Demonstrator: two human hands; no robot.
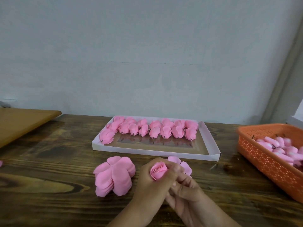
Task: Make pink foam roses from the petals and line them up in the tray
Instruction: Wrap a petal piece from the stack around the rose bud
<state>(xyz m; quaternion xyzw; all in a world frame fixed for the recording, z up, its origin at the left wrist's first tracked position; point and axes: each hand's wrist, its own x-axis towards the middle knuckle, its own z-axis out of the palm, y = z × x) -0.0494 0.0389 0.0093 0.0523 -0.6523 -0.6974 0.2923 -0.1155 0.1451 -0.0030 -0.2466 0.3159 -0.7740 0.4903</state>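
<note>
Two hands meet low in the middle, closest to us. The left hand (152, 182) has its fingers curled around a small pink rose (158, 172), and the rose's open top faces up. The right hand (185, 192) sits just beside it, touching it. Its fingers (181, 178) are bent and pinch at the bottom of the rose, under the left hand. What they pinch there is hidden.

Both hands are over a dark wooden surface (49, 185). Just left of the hands lies a stack of pink petals (114, 176), fanned out like a big flower. Right behind the hands lies one flat petal piece (180, 164), partly hidden by the fingers.

A bit farther back is a flat white tray (155, 152). Finished roses (150, 129) lie in two rows along its far side, close together. The near half of the tray shows its brown floor.

At the right edge is an orange basket (268, 164) with little holes. Pink rose buds (282, 148) with short dark stems are piled inside.

At the far left a light brown board (23, 122) sticks in over the surface. Behind everything is a pale wall (147, 54).
</note>
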